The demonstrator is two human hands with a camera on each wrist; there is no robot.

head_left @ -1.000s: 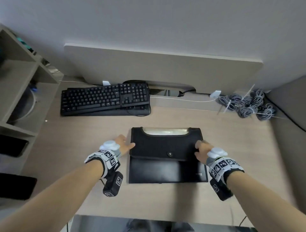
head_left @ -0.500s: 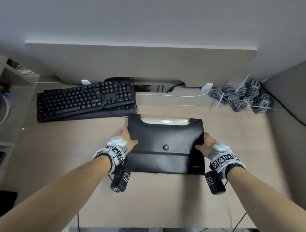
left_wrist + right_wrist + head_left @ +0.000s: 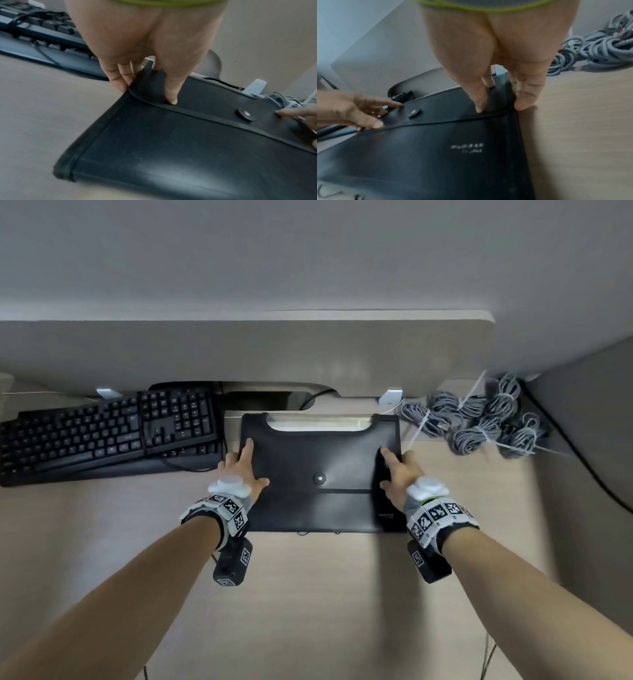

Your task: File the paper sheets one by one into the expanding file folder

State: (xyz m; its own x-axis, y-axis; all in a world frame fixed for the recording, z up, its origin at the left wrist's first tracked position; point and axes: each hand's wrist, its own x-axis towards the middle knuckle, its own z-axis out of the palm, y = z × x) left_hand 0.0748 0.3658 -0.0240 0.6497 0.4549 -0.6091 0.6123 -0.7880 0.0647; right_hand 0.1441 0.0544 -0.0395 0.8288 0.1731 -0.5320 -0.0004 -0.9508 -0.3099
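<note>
A black expanding file folder (image 3: 318,450) lies flat on the desk with its flap snapped down by a round button (image 3: 319,478) and its handle cut-out at the far edge. My left hand (image 3: 257,462) rests at the folder's left side, index finger and thumb stretched out on the flap (image 3: 197,94) and the other fingers against the left edge. At the right side my right hand (image 3: 394,470) mirrors it: thumb and index on the flap (image 3: 453,105), the remaining fingers down the right edge. No loose paper sheet shows in any view.
A black keyboard (image 3: 106,433) with its cord lies just left of the folder. Bundles of grey cable (image 3: 479,419) sit at the back right. A raised beige shelf (image 3: 239,354) spans the back of the desk (image 3: 308,594).
The folder has moved away from me, up beside the keyboard and under the shelf's edge. Both hands stayed at its sides, and their index fingers now stretch out on top of the flap.
</note>
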